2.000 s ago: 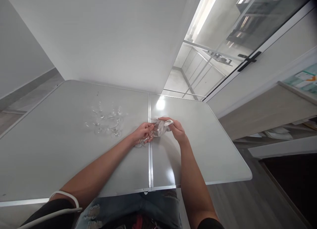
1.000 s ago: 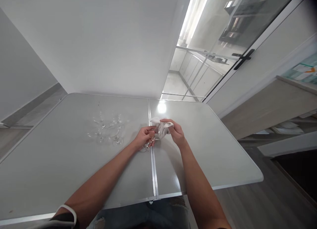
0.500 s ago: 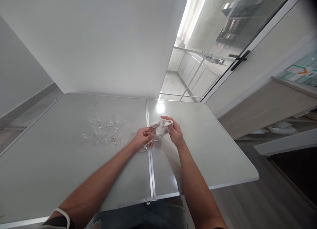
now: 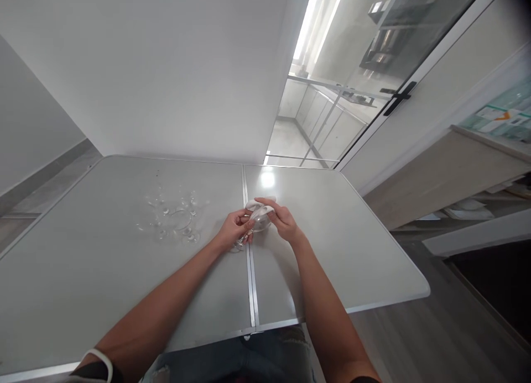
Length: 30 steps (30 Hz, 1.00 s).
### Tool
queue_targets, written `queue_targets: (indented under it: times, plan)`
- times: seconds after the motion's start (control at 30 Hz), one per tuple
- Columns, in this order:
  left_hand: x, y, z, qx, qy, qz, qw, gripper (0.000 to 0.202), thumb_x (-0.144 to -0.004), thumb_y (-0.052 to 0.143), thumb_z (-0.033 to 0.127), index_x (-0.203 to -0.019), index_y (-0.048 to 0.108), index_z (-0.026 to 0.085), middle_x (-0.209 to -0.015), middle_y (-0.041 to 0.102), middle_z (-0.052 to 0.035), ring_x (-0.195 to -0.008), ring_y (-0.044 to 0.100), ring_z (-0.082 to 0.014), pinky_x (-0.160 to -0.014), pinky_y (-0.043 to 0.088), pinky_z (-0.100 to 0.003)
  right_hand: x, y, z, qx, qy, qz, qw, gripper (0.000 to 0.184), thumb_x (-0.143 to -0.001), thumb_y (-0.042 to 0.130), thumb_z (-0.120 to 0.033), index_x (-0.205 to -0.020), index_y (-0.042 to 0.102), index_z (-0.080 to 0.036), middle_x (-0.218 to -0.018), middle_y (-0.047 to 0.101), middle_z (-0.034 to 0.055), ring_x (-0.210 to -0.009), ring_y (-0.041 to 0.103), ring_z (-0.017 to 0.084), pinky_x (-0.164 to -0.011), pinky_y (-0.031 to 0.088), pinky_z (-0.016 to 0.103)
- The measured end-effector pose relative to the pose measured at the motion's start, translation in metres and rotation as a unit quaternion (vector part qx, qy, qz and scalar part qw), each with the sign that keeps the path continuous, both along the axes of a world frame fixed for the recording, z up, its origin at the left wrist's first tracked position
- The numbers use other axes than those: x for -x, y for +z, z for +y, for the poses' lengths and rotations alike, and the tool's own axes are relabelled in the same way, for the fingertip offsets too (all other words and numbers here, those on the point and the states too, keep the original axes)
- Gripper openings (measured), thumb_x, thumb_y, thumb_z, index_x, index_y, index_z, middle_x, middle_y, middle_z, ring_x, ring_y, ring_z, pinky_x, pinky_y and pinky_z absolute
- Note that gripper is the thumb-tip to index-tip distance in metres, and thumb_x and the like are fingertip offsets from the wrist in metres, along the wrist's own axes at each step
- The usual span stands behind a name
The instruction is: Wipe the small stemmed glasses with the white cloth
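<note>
My left hand (image 4: pixel 233 229) is closed around the stem of a clear wine glass (image 4: pixel 253 224), which it holds tilted over the seam in the middle of the table (image 4: pixel 332 250). The fingers of my right hand (image 4: pixel 279 219) pinch a small white cloth (image 4: pixel 260 208) and press it against the glass's bowl. Both hands meet above the table's centre line. The cloth is mostly hidden by my right fingers.
Several more clear stemmed glasses (image 4: pixel 174 223) stand clustered on the left half of the grey table. A white wall rises behind the table. A glass door with a black handle (image 4: pixel 398 98) stands at the right, and a wooden shelf unit (image 4: pixel 468 173) lies further right.
My right hand has drawn the cloth in closer to the glass bowl and now covers more of it. The left hand keeps its grip on the stem. The view shifted slightly.
</note>
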<state>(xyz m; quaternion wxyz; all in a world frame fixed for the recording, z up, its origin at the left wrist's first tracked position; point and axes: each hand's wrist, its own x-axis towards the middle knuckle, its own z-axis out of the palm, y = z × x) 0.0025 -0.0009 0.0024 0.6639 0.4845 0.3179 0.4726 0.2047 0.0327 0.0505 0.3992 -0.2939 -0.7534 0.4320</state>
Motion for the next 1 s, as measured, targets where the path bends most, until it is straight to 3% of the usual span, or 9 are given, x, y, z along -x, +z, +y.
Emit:
queue_targets:
  times: [0.13, 0.27, 0.37, 0.53, 0.63, 0.73, 0.8, 0.9, 1.0]
  plan:
    - [0.003, 0.0, 0.001, 0.009, 0.023, 0.013, 1.0, 0.058, -0.074, 0.081, 0.056, -0.107, 0.062, 0.012, -0.066, 0.068, -0.0026, -0.044, 0.063, -0.0156, -0.036, 0.04, -0.02, -0.001, 0.001, 0.001, 0.008, 0.044, -0.028, 0.999, 0.048, -0.102, 0.044, -0.053, -0.133, 0.064, -0.023, -0.09, 0.068, 0.0035, -0.08, 0.06, 0.018, -0.078, 0.05, 0.032]
    - [0.003, 0.0, 0.001, 0.01, 0.024, 0.01, 1.0, 0.063, -0.07, 0.083, 0.058, -0.108, 0.064, 0.011, -0.087, 0.075, -0.0101, -0.046, 0.064, -0.0149, -0.036, 0.04, -0.022, -0.001, 0.006, -0.001, 0.041, -0.056, 0.097, 0.993, 0.044, -0.099, 0.047, -0.056, -0.115, 0.07, -0.021, -0.098, 0.067, 0.0063, -0.082, 0.06, 0.02, -0.073, 0.051, 0.032]
    - [0.001, 0.0, 0.0, 0.006, 0.005, 0.003, 1.0, 0.061, -0.071, 0.082, 0.057, -0.107, 0.064, 0.01, -0.084, 0.074, -0.0101, -0.045, 0.063, -0.0141, -0.037, 0.041, -0.021, 0.0, 0.009, -0.002, 0.046, -0.103, 0.14, 0.984, 0.045, -0.099, 0.047, -0.057, -0.118, 0.069, -0.023, -0.096, 0.066, 0.0059, -0.082, 0.06, 0.02, -0.074, 0.051, 0.032]
    - [0.001, 0.0, 0.001, 0.01, 0.035, -0.013, 0.999, 0.058, -0.074, 0.081, 0.055, -0.107, 0.063, 0.01, -0.069, 0.07, -0.0045, -0.045, 0.062, -0.015, -0.036, 0.041, -0.021, 0.003, 0.008, -0.002, 0.028, 0.022, 0.033, 0.999, 0.046, -0.099, 0.052, -0.053, -0.131, 0.064, -0.023, -0.103, 0.067, 0.0047, -0.09, 0.061, 0.02, -0.084, 0.049, 0.033]
    - [0.002, -0.001, 0.003, 0.005, 0.05, -0.016, 0.999, 0.063, -0.071, 0.084, 0.054, -0.11, 0.064, 0.009, -0.083, 0.074, -0.0101, -0.047, 0.063, -0.0149, -0.036, 0.041, -0.021, 0.007, 0.003, 0.0, 0.064, -0.019, 0.091, 0.994, 0.048, -0.095, 0.058, -0.052, -0.133, 0.061, -0.023, -0.101, 0.067, 0.0035, -0.088, 0.061, 0.019, -0.079, 0.05, 0.031]
    - [0.002, -0.002, 0.004, 0.005, 0.059, -0.025, 0.998, 0.067, -0.071, 0.083, 0.055, -0.116, 0.064, 0.009, -0.105, 0.075, -0.0177, -0.05, 0.064, -0.014, -0.038, 0.042, -0.023, 0.011, -0.005, 0.008, 0.119, -0.134, 0.243, 0.954, 0.041, -0.095, 0.058, -0.055, -0.122, 0.061, -0.025, -0.098, 0.066, 0.0022, -0.085, 0.061, 0.017, -0.076, 0.051, 0.028]
    - [0.002, -0.002, 0.004, 0.002, 0.076, -0.036, 0.996, 0.068, -0.073, 0.082, 0.055, -0.12, 0.064, 0.01, -0.116, 0.072, -0.0213, -0.055, 0.065, -0.0135, -0.043, 0.044, -0.023, 0.011, -0.009, 0.014, 0.144, -0.171, 0.334, 0.916, 0.037, -0.096, 0.053, -0.058, -0.109, 0.063, -0.025, -0.099, 0.066, 0.0026, -0.087, 0.063, 0.017, -0.079, 0.052, 0.029]
    - [0.002, -0.002, 0.004, -0.015, 0.108, -0.061, 0.992, 0.064, -0.073, 0.084, 0.049, -0.122, 0.066, 0.011, -0.125, 0.069, -0.0217, -0.066, 0.065, -0.012, -0.058, 0.051, -0.025, 0.01, -0.012, 0.019, 0.188, -0.158, 0.398, 0.884, 0.036, -0.096, 0.051, -0.059, -0.099, 0.064, -0.025, -0.103, 0.069, 0.004, -0.098, 0.065, 0.02, -0.088, 0.053, 0.034]
    - [0.001, -0.003, 0.004, -0.007, 0.113, -0.07, 0.991, 0.062, -0.076, 0.083, 0.046, -0.125, 0.066, 0.012, -0.118, 0.072, -0.0196, -0.065, 0.062, -0.0101, -0.065, 0.052, -0.026, 0.012, -0.01, 0.016, 0.241, -0.124, 0.422, 0.865, 0.037, -0.095, 0.052, -0.058, -0.102, 0.067, -0.025, -0.111, 0.069, 0.0051, -0.108, 0.065, 0.023, -0.093, 0.054, 0.039]
